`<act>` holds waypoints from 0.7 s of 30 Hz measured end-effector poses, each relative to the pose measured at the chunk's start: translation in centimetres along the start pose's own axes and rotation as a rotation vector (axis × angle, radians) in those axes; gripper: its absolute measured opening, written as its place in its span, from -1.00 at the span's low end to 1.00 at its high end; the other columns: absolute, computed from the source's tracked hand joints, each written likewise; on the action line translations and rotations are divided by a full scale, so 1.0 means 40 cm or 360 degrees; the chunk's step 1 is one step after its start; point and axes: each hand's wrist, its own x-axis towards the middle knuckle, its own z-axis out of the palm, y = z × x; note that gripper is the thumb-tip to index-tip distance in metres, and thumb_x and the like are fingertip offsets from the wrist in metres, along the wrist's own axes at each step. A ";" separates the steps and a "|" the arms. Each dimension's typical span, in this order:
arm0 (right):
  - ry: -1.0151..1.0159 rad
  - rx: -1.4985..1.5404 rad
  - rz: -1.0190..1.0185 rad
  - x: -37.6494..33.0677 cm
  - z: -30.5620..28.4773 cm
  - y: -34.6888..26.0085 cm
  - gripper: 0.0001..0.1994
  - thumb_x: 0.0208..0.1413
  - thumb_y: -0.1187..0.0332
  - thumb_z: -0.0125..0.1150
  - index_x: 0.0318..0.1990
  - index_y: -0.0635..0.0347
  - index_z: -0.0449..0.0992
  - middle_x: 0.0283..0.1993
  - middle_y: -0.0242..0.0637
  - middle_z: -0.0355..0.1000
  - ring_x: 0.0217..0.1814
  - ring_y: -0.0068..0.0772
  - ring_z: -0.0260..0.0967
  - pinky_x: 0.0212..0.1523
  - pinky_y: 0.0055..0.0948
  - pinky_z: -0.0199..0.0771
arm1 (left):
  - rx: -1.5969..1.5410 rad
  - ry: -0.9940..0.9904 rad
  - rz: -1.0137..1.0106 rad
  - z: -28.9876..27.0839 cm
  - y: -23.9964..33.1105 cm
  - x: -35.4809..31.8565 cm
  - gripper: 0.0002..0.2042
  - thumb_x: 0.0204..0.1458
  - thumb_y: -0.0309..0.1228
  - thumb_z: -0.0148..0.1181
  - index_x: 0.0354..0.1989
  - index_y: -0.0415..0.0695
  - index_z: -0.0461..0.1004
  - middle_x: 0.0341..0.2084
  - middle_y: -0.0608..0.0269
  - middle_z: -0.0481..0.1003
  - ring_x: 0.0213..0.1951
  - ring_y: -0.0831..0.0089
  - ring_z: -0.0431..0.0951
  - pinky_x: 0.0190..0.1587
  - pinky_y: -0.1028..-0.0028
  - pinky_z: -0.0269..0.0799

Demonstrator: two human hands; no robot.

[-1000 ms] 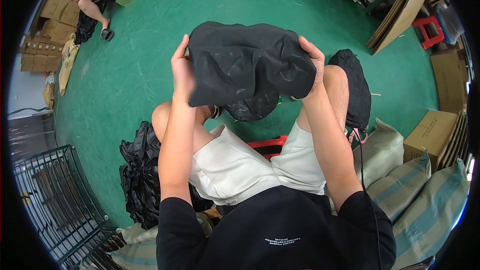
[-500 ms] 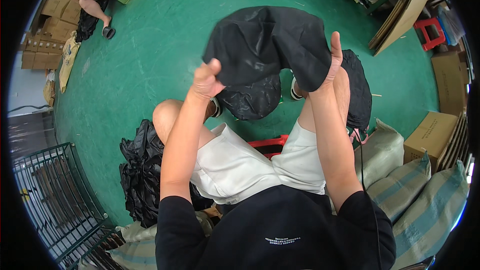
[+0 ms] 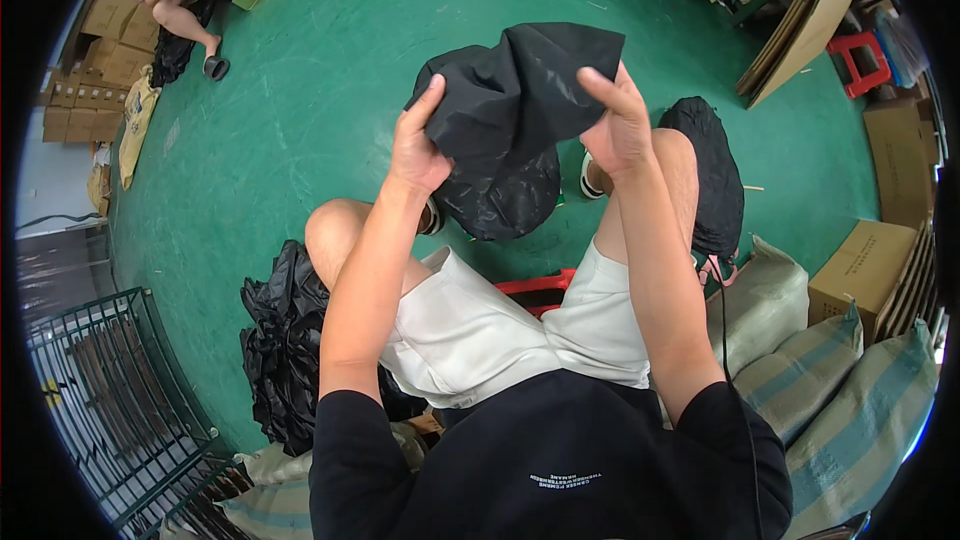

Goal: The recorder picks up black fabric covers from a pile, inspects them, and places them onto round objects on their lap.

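Note:
A piece of thin black cloth (image 3: 525, 90), creased and shaped like a loose cover, hangs in the air between my hands, above the floor in front of my knees. My left hand (image 3: 420, 148) is closed on its left edge, thumb in front and the other fingers partly hidden. At the right edge, my right hand (image 3: 618, 125) pinches the cloth with the thumb on the near face and fingers behind it. Below the cloth, a rounded black fabric bundle (image 3: 500, 202) lies on the floor between my feet, partly covered from view.
Crumpled black fabric (image 3: 285, 350) lies by my left leg; a long black fabric bundle (image 3: 710, 180) is beside my right knee. Woven sacks (image 3: 800, 370) and a carton (image 3: 862, 268) stand at the right. A metal rack (image 3: 110, 390) stands lower left. Another person (image 3: 180, 10) sits far left.
My hands have come closer together, with the right hand moving left and the left hand rising slightly. The cloth, spread wide before, is now narrower and more folded.

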 end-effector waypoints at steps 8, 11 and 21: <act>0.0516 0.0110 0.0111 0.040 -0.051 0.005 -0.87 0.19 0.40 0.20 -0.18 0.24 0.50 -0.23 -0.21 0.56 -0.26 -0.37 0.55 -0.26 -0.35 0.62 | -0.0179 -0.0083 0.0085 0.003 0.047 -0.016 -0.66 0.24 -0.20 0.01 -0.09 -0.24 0.52 -0.12 0.08 0.57 -0.08 0.23 0.58 0.06 0.24 0.46; 0.0599 -0.0026 0.0020 0.033 -0.040 0.003 -0.85 0.24 0.30 0.15 -0.21 0.19 0.48 -0.31 -0.25 0.54 -0.31 -0.38 0.54 -0.30 -0.34 0.62 | -0.0197 -0.0017 0.0163 0.002 0.048 -0.014 -0.69 0.22 -0.22 0.03 -0.11 -0.23 0.53 -0.14 0.10 0.58 -0.07 0.24 0.57 0.08 0.21 0.43; 0.0446 0.0383 0.0245 0.074 -0.039 0.004 -0.85 0.23 0.39 0.12 -0.13 0.25 0.47 -0.15 -0.21 0.52 -0.15 -0.26 0.53 -0.06 -0.20 0.60 | -0.0198 0.0042 0.0204 -0.018 0.049 0.039 -0.72 0.20 -0.26 0.04 -0.15 -0.24 0.51 -0.13 0.11 0.58 -0.03 0.23 0.56 0.09 0.22 0.42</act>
